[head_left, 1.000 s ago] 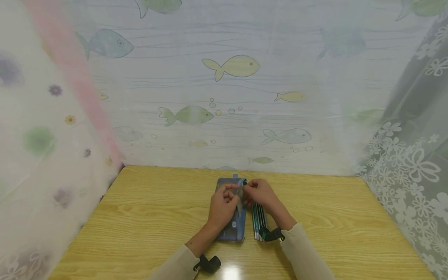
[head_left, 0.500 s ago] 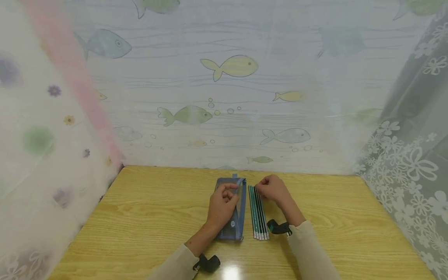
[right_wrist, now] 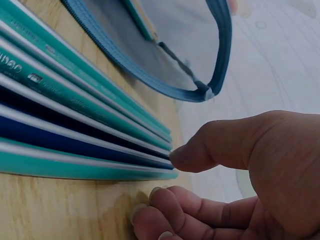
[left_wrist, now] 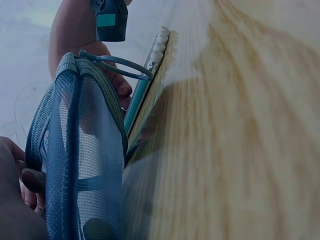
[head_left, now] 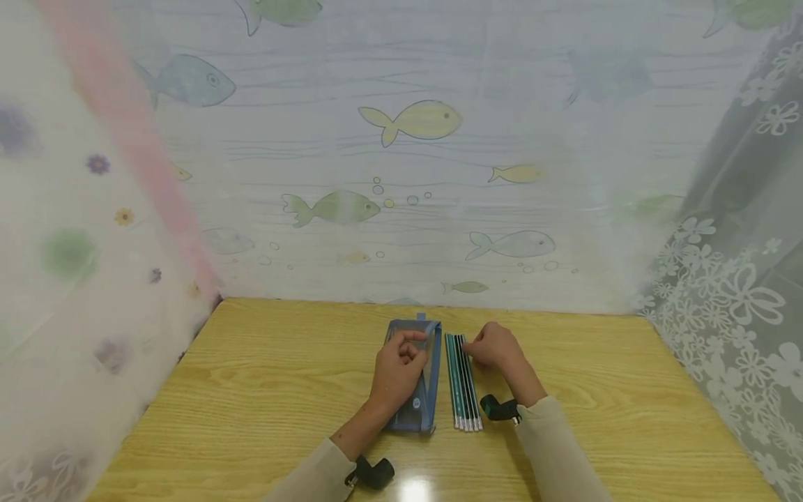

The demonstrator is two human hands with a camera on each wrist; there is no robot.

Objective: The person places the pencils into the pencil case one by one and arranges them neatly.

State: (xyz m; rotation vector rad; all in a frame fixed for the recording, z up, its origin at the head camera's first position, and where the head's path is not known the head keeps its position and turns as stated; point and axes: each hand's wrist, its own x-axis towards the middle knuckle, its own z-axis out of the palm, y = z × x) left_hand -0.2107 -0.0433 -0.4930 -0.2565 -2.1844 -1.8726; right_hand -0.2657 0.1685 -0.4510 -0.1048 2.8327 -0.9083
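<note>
A blue mesh zip pencil case [head_left: 410,420] lies lengthwise on the table with its mouth open along the right side. My left hand [head_left: 396,369] holds its upper edge, thumb and fingers at the rim. One teal pencil [right_wrist: 141,21] shows inside the case in the right wrist view. Several teal and dark blue pencils [head_left: 463,390] lie side by side just right of the case, silver ends toward me. By their far ends is my right hand [head_left: 500,348]; its thumb touches or nearly touches a dark pencil, the other fingers bent beside the row and apart from the thumb.
The wood-grain table [head_left: 270,376] extends on both sides of the case and pencils. A fish-print curtain [head_left: 301,160] hangs behind its far edge. Black wrist cameras [head_left: 376,474] sit at both cuffs.
My right hand has left the mouth of the pencil case and moved right to the far ends of the pencil row, then slightly nearer. My left hand has stayed at the case.
</note>
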